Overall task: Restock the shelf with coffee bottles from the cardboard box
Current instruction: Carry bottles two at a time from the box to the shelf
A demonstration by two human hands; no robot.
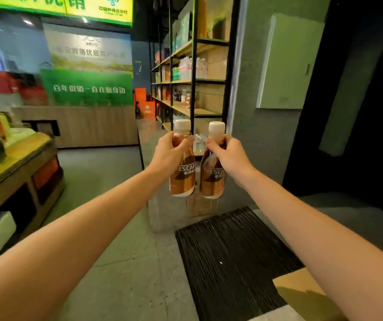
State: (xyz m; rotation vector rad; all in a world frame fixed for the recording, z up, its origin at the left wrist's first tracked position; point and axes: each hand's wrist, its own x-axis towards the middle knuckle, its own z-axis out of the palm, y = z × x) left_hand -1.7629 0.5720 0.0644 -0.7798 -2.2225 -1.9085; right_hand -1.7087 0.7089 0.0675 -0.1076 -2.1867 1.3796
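Observation:
Both arms reach forward at chest height. My left hand [167, 152] grips the neck of a brown Nescafe coffee bottle [183, 179] with a white cap. My right hand [228, 155] grips the neck of a second, matching coffee bottle [212, 181]. The two bottles hang upright side by side, almost touching. Beyond them stands the black-framed wooden shelf [197, 82], with bottled drinks on its middle levels. A corner flap of the cardboard box [301, 295] shows at the bottom right, partly under my right forearm.
A black ribbed floor mat [232, 256] lies under my right arm. A wooden display island [19, 163] with packaged goods stands at the left. A grey wall [262, 140] rises right of the shelf. Green banners hang over a wooden counter at the back.

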